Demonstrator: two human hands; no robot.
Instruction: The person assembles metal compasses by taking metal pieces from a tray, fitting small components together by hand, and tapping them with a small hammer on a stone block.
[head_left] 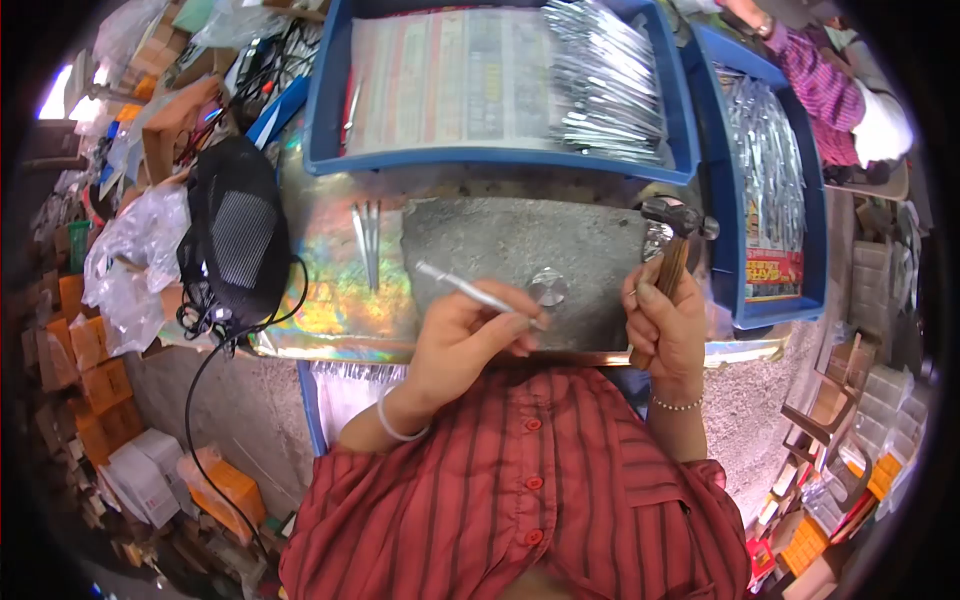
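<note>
My left hand (480, 325) is closed around a slim silver tweezers-like piece (455, 280), its far end pointing up and left over a dark grey metal block (480, 230). My right hand (668, 320) grips a hammer (676, 250) by its wooden handle, head up, near the block's right end. A shiny round spot (548, 287) shows on the block between my hands. Left of the block, a few slender tapered silver pieces (368, 245) lie on the shiny tabletop (330, 310). The end of the piece inside my left fingers is partly hidden.
A blue tray (500, 163) at the back holds many silver strips (610, 90); another blue tray (735, 270) stands at right. A black mesh-covered object (240, 220) with a cable sits at left. Another person's sleeve (820, 80) shows far right. Boxes line both sides.
</note>
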